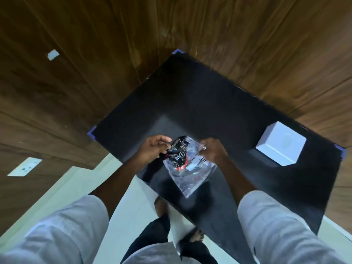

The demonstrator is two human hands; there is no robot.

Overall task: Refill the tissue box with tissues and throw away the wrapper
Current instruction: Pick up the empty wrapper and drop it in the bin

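A clear plastic wrapper with black and red print hangs over the near part of the black table. It looks flat and empty. My left hand pinches its upper left corner. My right hand grips its upper right edge. Both hands hold it just above the tabletop. The white tissue box stands on the table to the right of my right hand, with an oval opening in its top; no tissue is seen sticking out.
Wooden panel walls surround the table on the far sides. A white wall socket is at the left and a small white piece higher up. Pale floor and my feet show below the table's near edge.
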